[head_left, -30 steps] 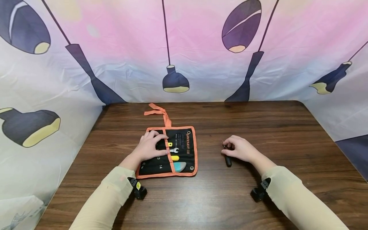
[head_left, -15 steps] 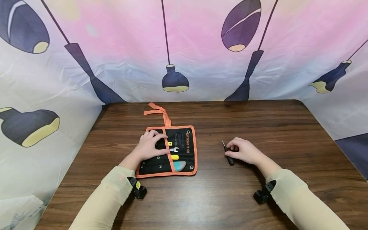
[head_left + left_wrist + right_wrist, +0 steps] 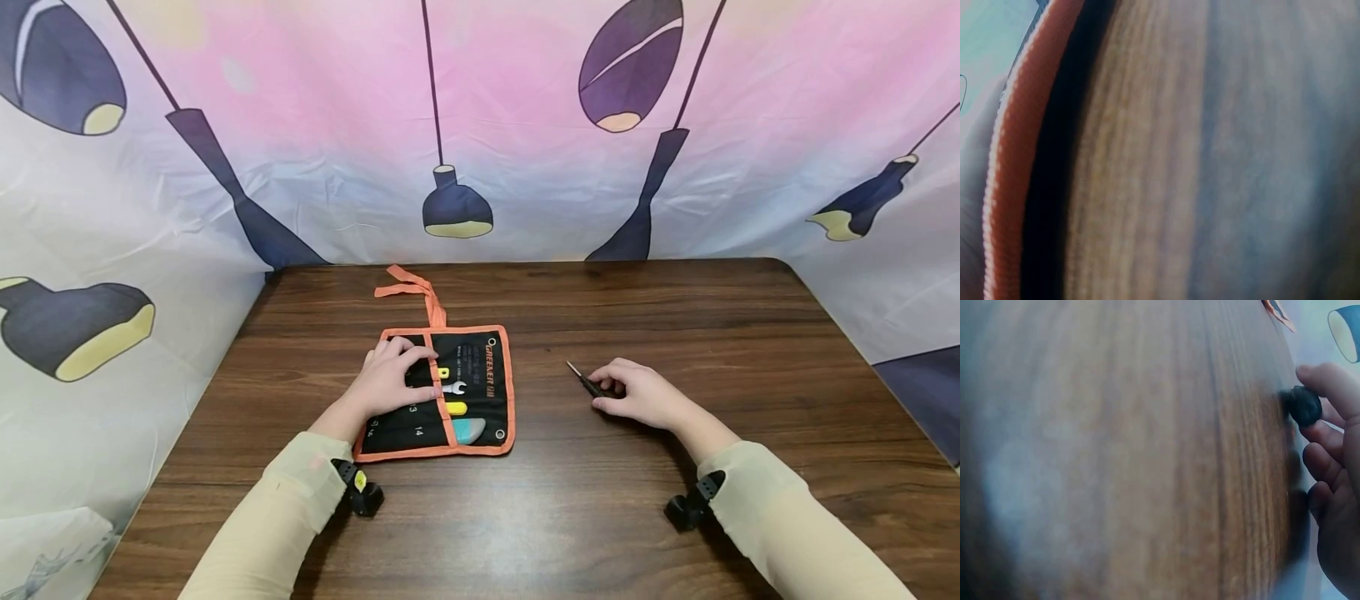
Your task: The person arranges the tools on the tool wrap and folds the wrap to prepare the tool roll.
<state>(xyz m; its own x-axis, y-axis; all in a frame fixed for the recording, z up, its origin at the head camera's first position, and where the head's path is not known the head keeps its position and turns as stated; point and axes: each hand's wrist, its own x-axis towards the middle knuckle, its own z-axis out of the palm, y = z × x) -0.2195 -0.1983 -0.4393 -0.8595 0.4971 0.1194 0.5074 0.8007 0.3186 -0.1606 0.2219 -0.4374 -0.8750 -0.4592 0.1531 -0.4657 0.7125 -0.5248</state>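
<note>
A black tool pouch [image 3: 480,350] with orange edging lies unrolled on the left half of the table, its pockets holding a wrench [image 3: 454,388], a yellow-handled tool [image 3: 456,408] and a teal-and-grey handle [image 3: 468,431]. My left hand [image 3: 382,385] rests over the pockets, thumb and index finger spread along the orange band. Right of the pouch, my right hand [image 3: 637,393] pinches a screwdriver [image 3: 587,381] by its black handle, the thin shaft pointing up-left. In the right wrist view the rounded handle end [image 3: 1305,406] shows between thumb and fingers.
Orange tie straps [image 3: 420,292] stretch from the pouch toward the back of the table. The brown wooden table [image 3: 540,517] meets a printed cloth backdrop [image 3: 525,192] along its back edge. A black camera is strapped on each wrist.
My right hand has shifted slightly right and turned the screwdriver, so its shaft now points further left and its handle lies more within the fingers. My left hand stays on the pouch.
</note>
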